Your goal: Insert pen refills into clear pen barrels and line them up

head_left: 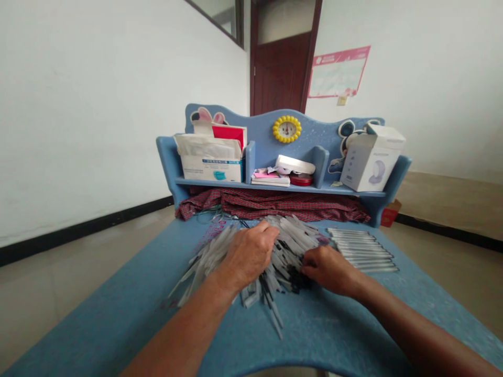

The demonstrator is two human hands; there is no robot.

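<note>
A loose heap of clear pen barrels (296, 234) is spread over the middle of the blue table, with small black pieces (297, 277), which look like pen caps, at its right front. My left hand (249, 251) is over the heap's centre, fingers curled closed; what they grip is hidden. Beside the black pieces, my right hand (326, 266) has its thumb and fingers pressed together at the heap's right edge, and I cannot make out what is in them. To its right lies a neat row of pens (363, 250), side by side.
A blue shelf (286, 187) spans the table's back, carrying a mask box (212, 168), papers, a red round tin (301, 180) and a white box (371, 159). Checked red cloth (275, 204) is bunched beneath it. A few barrels (276, 319) stick out toward the front edge.
</note>
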